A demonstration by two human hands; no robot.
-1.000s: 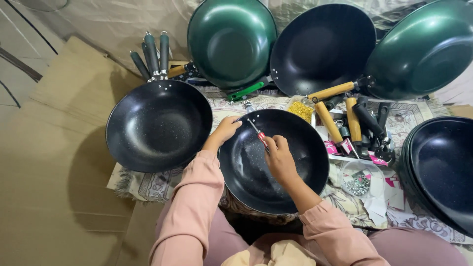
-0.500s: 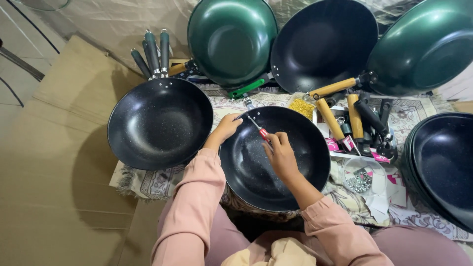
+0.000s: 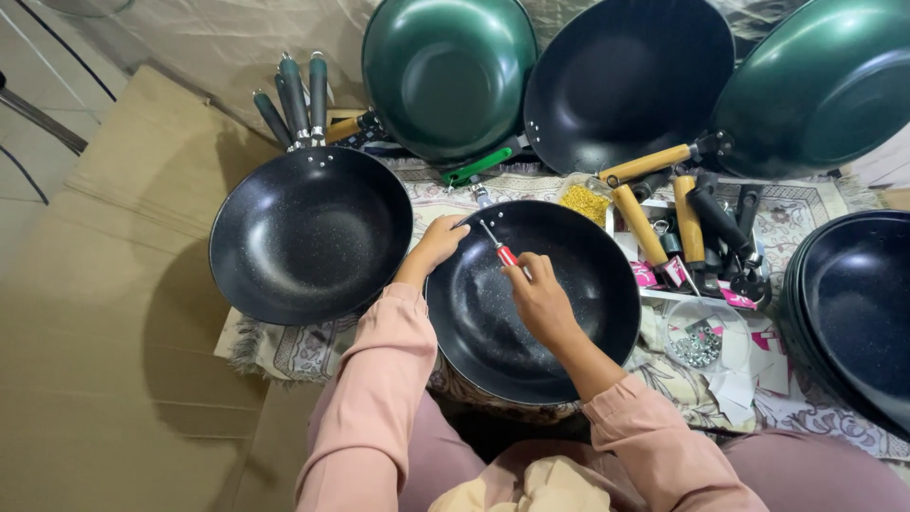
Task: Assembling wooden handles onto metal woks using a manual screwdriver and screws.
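Screwdriving occupies the centre of the frame: the right hand [image 3: 540, 301] grips a red-handled screwdriver [image 3: 500, 248], its tip at the far rim of a round black non-stick pan [image 3: 531, 303], whose rim the left hand [image 3: 438, 241] pinches. No handle shows on this pan. At left, a black speckled pan [image 3: 310, 232] already carries its grey handle [image 3: 317, 95]. Wooden handles [image 3: 664, 223] lie loose at right.

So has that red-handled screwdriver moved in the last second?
No. The red-handled screwdriver in the right hand keeps its tip at the far rim of the black pan.
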